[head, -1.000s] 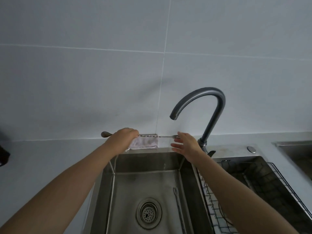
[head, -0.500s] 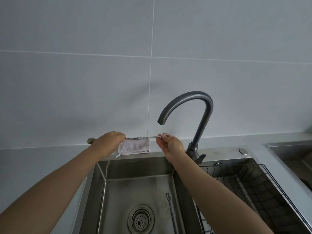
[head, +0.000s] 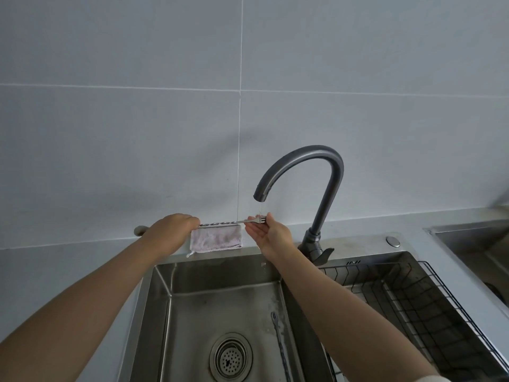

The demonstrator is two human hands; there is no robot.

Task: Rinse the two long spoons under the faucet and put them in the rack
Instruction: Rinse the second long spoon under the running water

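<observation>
My left hand (head: 172, 230) grips the handle of a long metal spoon (head: 220, 223) with a twisted shaft and a pronged tip, holding it level above the back of the sink (head: 192, 312). Its tip lies under the spout of the dark faucet (head: 327, 172), where a thin stream of water falls. My right hand (head: 271, 235) is palm up under that tip, with the thumb pressing it against the fingers. A second long spoon (head: 279, 343) lies on the sink floor, right of the drain (head: 230, 357). The black wire rack (head: 429, 307) sits in the basin to the right.
A pale folded cloth (head: 216, 239) lies on the sink's back ledge under the held spoon. A round metal button (head: 393, 241) is on the counter behind the rack. Another basin (head: 473, 244) starts at the far right. A tiled wall stands behind.
Water now runs from the spout. My right hand has taken the spoon's tip between thumb and fingers and turned palm up under the stream. My left hand keeps its grip.
</observation>
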